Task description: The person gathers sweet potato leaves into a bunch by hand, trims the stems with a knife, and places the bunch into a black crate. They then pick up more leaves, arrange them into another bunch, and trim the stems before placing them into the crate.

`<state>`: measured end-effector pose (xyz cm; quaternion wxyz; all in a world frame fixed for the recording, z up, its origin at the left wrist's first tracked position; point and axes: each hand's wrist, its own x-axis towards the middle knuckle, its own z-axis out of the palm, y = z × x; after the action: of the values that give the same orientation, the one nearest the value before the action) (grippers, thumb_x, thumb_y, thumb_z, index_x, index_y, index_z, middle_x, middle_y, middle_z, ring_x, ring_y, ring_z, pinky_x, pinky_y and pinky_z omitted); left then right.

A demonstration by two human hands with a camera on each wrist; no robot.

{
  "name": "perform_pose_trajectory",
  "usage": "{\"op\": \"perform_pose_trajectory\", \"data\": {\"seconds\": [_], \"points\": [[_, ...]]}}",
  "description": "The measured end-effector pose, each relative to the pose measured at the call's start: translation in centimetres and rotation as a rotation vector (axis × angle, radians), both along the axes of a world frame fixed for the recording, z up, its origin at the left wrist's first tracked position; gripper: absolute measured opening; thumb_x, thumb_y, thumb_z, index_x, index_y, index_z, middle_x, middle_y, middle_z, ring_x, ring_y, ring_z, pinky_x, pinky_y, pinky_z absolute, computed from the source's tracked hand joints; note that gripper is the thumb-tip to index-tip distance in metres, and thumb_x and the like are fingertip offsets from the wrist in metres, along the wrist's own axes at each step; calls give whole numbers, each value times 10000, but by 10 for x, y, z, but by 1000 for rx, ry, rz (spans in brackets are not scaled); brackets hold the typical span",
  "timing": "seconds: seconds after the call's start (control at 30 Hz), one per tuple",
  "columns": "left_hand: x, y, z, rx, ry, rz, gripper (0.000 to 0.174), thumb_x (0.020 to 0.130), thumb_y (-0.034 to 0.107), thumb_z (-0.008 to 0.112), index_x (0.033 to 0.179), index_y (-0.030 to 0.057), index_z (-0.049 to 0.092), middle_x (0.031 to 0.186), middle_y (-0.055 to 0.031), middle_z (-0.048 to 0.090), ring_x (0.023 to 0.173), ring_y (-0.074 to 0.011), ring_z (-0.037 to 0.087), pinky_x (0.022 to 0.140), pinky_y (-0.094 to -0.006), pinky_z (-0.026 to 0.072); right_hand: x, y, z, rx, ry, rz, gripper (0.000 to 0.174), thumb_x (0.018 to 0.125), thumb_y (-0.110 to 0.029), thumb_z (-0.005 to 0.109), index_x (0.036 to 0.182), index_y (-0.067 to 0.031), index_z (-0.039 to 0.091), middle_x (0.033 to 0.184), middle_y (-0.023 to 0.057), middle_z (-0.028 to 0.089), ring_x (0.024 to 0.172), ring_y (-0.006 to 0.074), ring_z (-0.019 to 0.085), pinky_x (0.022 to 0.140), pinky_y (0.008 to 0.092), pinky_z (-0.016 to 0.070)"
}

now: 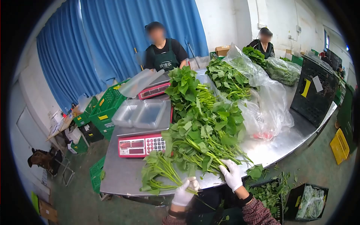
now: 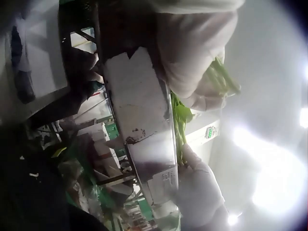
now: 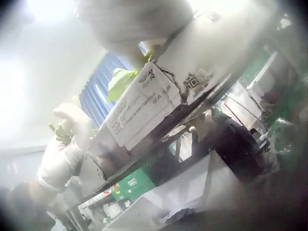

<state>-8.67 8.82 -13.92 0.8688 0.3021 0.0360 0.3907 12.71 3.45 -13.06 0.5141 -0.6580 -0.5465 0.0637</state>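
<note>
The left hand (image 1: pixel 185 192), in a white glove, has its fingers curled round the stem ends of a small bunch of leafy greens (image 1: pixel 159 172) at the table's near edge. Cut stems (image 2: pixel 222 79) stick out of that fist in the left wrist view. To its right, the gloved right hand (image 1: pixel 232 175) pinches stems at the near side of the large greens pile (image 1: pixel 202 131). A pale green leaf (image 3: pixel 120 83) shows below the right hand (image 3: pixel 139 24) in the right wrist view, where its fingertips are partly hidden.
Red scales (image 1: pixel 137 146) with clear plastic trays (image 1: pixel 150 113) stand left of the pile. Clear bags (image 1: pixel 268 116) and a black crate (image 1: pixel 313 90) are at right. Below the near edge sit a crate of greens (image 1: pixel 268 195) and another crate (image 1: pixel 309 202). Two people stand beyond.
</note>
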Motion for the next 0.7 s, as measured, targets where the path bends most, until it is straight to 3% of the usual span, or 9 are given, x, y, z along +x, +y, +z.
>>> {"op": "perform_pose_trajectory", "data": {"seconds": [0.07, 0.17, 0.33, 0.4, 0.47, 0.53, 0.6, 0.63, 0.7], "points": [[0, 0, -1, 0, -8, 7, 284, 915, 260, 520, 1108, 75, 616, 756, -26, 535, 725, -168, 481, 791, -361, 376, 5, -2, -1, 21, 55, 18, 277, 839, -176, 601, 1072, -25, 598, 857, 82, 592, 821, 244, 569, 747, 335, 440], [0, -1, 2, 4, 3, 22, 291, 913, 264, 525, 1116, 75, 614, 757, -22, 534, 724, -165, 481, 797, -362, 381, 9, -12, 7, 0, 798, 213, 260, 915, -134, 537, 1122, 18, 573, 872, 14, 616, 803, 86, 565, 735, 231, 451], [2, 1, 3, 20, 39, 39, 299, 913, 270, 526, 1122, 71, 602, 762, -20, 530, 715, -164, 481, 794, -365, 399, 20, -13, 7, 164, 1042, 197, 260, 920, -146, 502, 1104, 13, 593, 860, 7, 608, 757, 80, 528, 731, 228, 431], [1, 2, 4, -31, 80, 63, 319, 915, 286, 520, 1125, 55, 589, 767, -22, 527, 714, -167, 483, 782, -365, 408, 15, -14, 18, 46, 946, 122, 260, 917, -155, 514, 1095, 18, 592, 837, -2, 602, 761, 79, 537, 743, 219, 430], [4, 2, 8, -78, 99, 72, 342, 936, 307, 482, 1122, 38, 580, 768, -30, 526, 714, -166, 489, 778, -364, 413, 5, 6, 5, 56, 735, 88, 275, 883, -157, 557, 1104, 3, 591, 920, 50, 599, 864, 141, 553, 813, 258, 426], [5, 4, 10, -97, 102, 57, 376, 957, 331, 434, 1130, 27, 572, 775, -43, 533, 719, -167, 497, 789, -363, 417, -6, 16, 3, 200, 90, -68, 349, 825, -158, 614, 1146, -29, 573, 1062, 115, 557, 1011, 233, 517, 898, 321, 395], [5, 6, 10, -102, 58, 5, 431, 957, 371, 417, 1154, 9, 543, 802, -54, 547, 736, -181, 521, 788, -359, 421, -25, -3, 35, 256, 21, -248, 441, 768, -155, 655, 1187, -65, 552, 1148, 146, 504, 1089, 301, 454, 949, 365, 356], [4, 7, 9, -102, 52, 3, 444, 959, 378, 410, 1165, 4, 531, 807, -59, 556, 743, -186, 532, 790, -362, 439, -31, -18, 46, 269, -80, -277, 484, 735, -144, 684, 1193, -77, 543, 1120, 126, 515, 1059, 299, 464, 930, 370, 363], [4, 8, 10, -101, 42, -2, 418, 962, 362, 409, 1152, 16, 548, 804, -61, 556, 740, -184, 530, 793, -361, 443, -37, -49, 47, 304, -262, -117, 241, 696, -115, 702, 922, -90, 623, 863, 88, 575, 815, 272, 536, 720, 360, 415]]}}
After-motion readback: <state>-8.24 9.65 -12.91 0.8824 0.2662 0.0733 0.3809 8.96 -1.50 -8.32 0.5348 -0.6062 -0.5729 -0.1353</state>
